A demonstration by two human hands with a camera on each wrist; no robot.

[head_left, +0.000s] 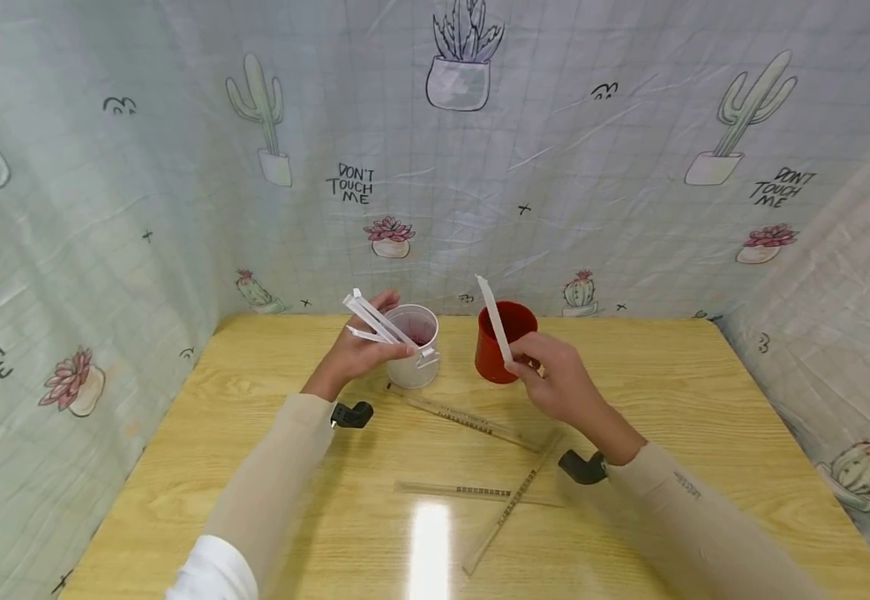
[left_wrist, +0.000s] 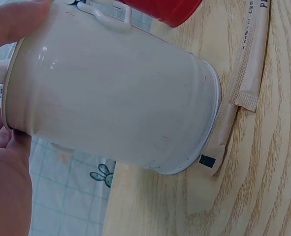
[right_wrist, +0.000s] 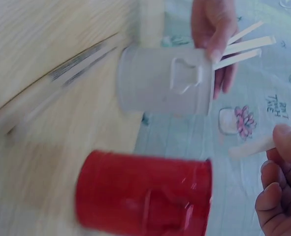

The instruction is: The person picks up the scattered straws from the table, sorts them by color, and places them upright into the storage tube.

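My left hand (head_left: 360, 354) holds the rim of a small white metal pail (head_left: 411, 375), thumb over the near side and fingers behind. Several slim white paper-wrapped sticks (head_left: 377, 320) lean out of this pail toward the left. Between thumb and fingers, my right hand (head_left: 557, 377) pinches another white paper-wrapped stick (head_left: 494, 321), held steeply upright in front of a red pail (head_left: 489, 360). The red pail stands to the right of the white one, its loop handle (right_wrist: 147, 211) showing in the right wrist view. That stick's lower end is hidden in my fingers.
Several brown printed paper-wrapped sticks lie on the wooden table (head_left: 255, 467): one pair (head_left: 453, 414) near the white pail's base, with others (head_left: 435, 488) crossing closer to me. A printed cloth (head_left: 465, 192) hangs behind the table and at both sides.
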